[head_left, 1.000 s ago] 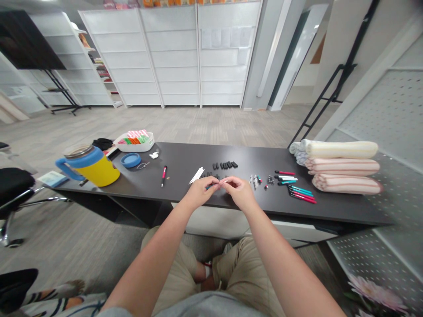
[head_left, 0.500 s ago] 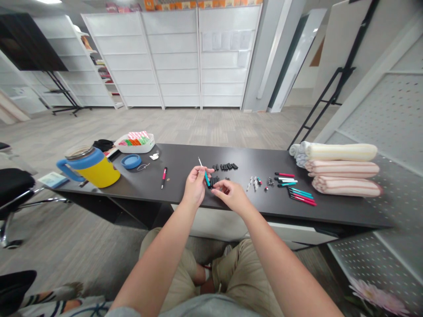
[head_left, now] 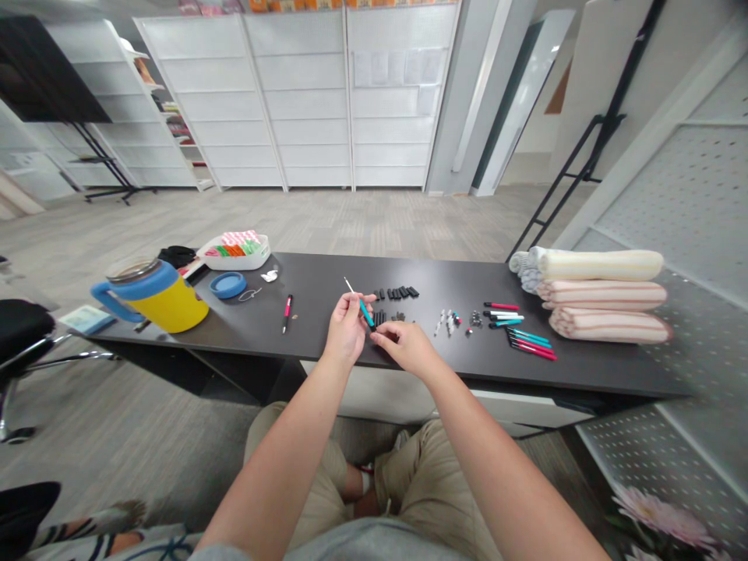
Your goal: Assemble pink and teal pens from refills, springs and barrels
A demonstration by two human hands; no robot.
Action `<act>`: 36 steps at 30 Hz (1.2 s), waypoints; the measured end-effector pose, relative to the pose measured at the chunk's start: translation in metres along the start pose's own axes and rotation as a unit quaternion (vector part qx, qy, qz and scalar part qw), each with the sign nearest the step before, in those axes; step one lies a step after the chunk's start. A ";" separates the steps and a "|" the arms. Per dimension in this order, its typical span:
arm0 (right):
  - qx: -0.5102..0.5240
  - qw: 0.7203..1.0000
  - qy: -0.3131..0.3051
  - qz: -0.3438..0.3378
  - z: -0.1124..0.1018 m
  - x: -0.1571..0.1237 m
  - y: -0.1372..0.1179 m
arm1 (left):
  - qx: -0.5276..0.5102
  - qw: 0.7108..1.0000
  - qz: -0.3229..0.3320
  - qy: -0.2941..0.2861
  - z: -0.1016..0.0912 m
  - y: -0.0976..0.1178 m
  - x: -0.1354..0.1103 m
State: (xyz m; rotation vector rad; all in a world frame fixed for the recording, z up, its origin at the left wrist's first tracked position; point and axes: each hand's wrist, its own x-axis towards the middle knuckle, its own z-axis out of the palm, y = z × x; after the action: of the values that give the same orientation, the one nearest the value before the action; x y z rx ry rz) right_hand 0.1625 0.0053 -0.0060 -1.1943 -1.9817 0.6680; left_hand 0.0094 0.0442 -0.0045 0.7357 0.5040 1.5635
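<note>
The dark rectangular surface (head_left: 319, 315) lies bare at its near edge beside the slim red pen (head_left: 286, 312). Toward its right end, small black plastic caps (head_left: 397, 294), loose coloured pens (head_left: 529, 343) and stacked rolled towels (head_left: 601, 312) obstruct.

Setting: an office-type workroom, used for storage and bench work.

Evidence:
- Grey carpet-tile floor (head_left: 351, 222) throughout.
- Row of white metal shelving units (head_left: 304, 101) along the far wall, with paper sheets (head_left: 397, 70) stuck to one.
- Dark screen on a black stand (head_left: 47, 78) at far left.
- Black office chair (head_left: 23, 327) on a wheeled base.
- White perforated panels (head_left: 695, 195) at right.
- Long dark worktop (head_left: 327, 284) with pens (head_left: 529, 343) and small parts in sorted groups, and folded towels (head_left: 601, 296) stacked at its right end.
</note>
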 end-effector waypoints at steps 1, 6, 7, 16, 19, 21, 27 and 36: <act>0.001 1.000 0.003 0.004 0.000 0.000 0.000 | 0.001 1.000 0.001 0.000 0.000 0.000 0.000; 0.005 1.000 0.013 0.019 0.000 0.000 0.000 | 0.003 1.000 0.002 0.004 -0.001 -0.001 0.001; 0.002 1.000 0.013 0.016 0.000 0.000 0.000 | 0.003 1.000 0.002 0.003 -0.001 -0.001 0.001; -0.007 1.000 -0.002 -0.028 -0.003 0.000 -0.002 | -0.003 1.000 0.000 0.001 -0.003 -0.002 0.002; 0.006 0.999 -0.009 -0.032 -0.003 -0.001 -0.002 | -0.008 1.000 -0.001 0.005 -0.004 -0.001 0.002; 0.015 0.999 -0.013 -0.032 -0.004 -0.001 -0.002 | -0.013 1.000 -0.001 0.007 -0.004 -0.001 0.003; 0.021 0.999 -0.012 -0.028 -0.004 0.000 0.000 | -0.015 1.000 0.003 0.007 -0.005 -0.002 0.004; 0.031 1.000 0.003 0.005 -0.004 -0.001 0.003 | 0.000 1.000 0.014 0.004 -0.005 -0.003 0.005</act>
State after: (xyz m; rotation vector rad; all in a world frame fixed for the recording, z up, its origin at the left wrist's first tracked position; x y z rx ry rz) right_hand 0.1671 0.0061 -0.0064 -1.1686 -1.9366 0.7246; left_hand 0.0079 0.0497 -0.0088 0.7396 0.5022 1.5921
